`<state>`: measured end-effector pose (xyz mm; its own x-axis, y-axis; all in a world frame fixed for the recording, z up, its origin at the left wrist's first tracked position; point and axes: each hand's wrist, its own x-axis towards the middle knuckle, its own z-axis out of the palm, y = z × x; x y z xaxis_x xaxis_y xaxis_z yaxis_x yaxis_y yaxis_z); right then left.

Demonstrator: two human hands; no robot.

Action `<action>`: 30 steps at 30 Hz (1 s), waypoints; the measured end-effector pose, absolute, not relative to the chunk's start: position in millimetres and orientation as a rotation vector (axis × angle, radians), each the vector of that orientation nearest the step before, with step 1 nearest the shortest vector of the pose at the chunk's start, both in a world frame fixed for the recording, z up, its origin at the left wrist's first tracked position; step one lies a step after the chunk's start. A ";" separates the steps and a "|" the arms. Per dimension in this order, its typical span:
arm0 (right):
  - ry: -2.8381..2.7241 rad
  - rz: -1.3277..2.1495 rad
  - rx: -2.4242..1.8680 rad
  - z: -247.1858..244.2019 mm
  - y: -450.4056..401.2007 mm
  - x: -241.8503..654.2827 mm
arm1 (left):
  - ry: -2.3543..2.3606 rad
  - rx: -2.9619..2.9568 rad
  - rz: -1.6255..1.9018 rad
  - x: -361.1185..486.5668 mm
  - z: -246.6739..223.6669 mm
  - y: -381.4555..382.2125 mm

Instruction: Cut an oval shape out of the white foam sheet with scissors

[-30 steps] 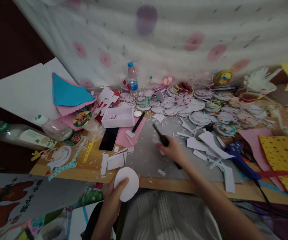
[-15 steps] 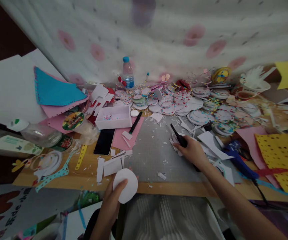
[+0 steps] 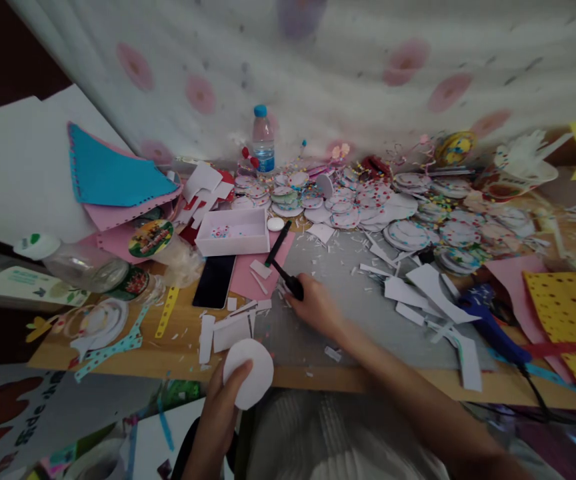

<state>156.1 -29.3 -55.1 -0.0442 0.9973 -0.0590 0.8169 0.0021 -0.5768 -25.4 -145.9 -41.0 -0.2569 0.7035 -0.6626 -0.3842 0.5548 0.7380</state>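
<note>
My left hand (image 3: 225, 397) holds a round white paper disc (image 3: 251, 375) at the table's front edge, thumb across its face. My right hand (image 3: 315, 303) is closed around a black-handled tool with a narrow dark blade (image 3: 284, 273), which points up and left. Whether it is a knife or scissors I cannot tell. The hand is low over the left part of the grey cutting mat (image 3: 353, 300), with small white scraps by its fingers. Just beyond the blade are a pink sheet (image 3: 245, 283) and a black pen-like stick (image 3: 279, 243).
A white box (image 3: 233, 233) and a phone (image 3: 214, 281) lie left of the mat. Decorated paper discs (image 3: 345, 207) are heaped at the back, near a water bottle (image 3: 263, 143). On the right are paper offcuts (image 3: 433, 290) and a blue glue gun (image 3: 493, 323).
My right hand has moved left across the mat with the black tool, from the offcuts to the pink sheet's edge. My left hand still holds the disc. The view has shifted slightly.
</note>
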 end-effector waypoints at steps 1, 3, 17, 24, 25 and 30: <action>-1.913 0.683 -1.848 -53.5 -29.0 155.8 | 1.495 0.288 1.059 -25.6 -38.6 -147.4; -1.874 0.684 -1.847 -49.6 -32.7 170.4 | 1.490 0.291 1.072 -26.9 -33.8 -149.7; -1.622 0.563 -2.231 -62.7 -123.3 234.8 | 1.550 0.352 1.136 -53.8 -33.6 -140.5; -1.810 0.848 -2.019 -49.9 -96.4 147.3 | 1.585 0.279 1.172 -67.1 -27.3 -162.0; -1.827 0.887 -1.983 -48.6 -94.1 136.4 | 1.591 0.275 1.173 -68.0 -26.7 -165.0; -1.816 1.001 -1.834 -42.0 -78.5 115.8 | 1.658 0.337 1.203 -66.5 -22.5 -173.6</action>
<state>115.8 -78.5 -42.0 -0.0835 0.9711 -0.2235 0.7075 -0.1002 -0.6996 -66.5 -173.6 -22.5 -0.4448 0.6997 -0.5590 -0.3146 0.4623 0.8290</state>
